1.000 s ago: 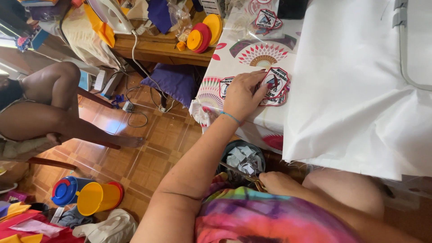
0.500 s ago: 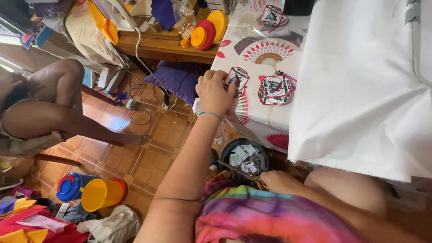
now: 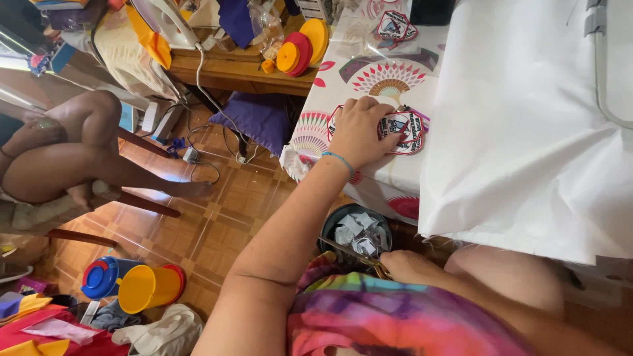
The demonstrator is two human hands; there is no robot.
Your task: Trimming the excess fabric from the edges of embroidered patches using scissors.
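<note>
Hidden: we cannot see what lies under the left hand (image 3: 359, 132); its fingers press flat on a patch (image 3: 403, 128) on the patterned cloth (image 3: 369, 79), not closed around it.
Right hand (image 3: 409, 267): low by the lap, clasping scissors (image 3: 356, 254); blades partly hidden.
Bin (image 3: 356, 231): just below the table edge, holding scraps.
White fabric (image 3: 527, 112): covers the table's right side.
Nearby: another person's legs (image 3: 86, 151), cut off at left.
</note>
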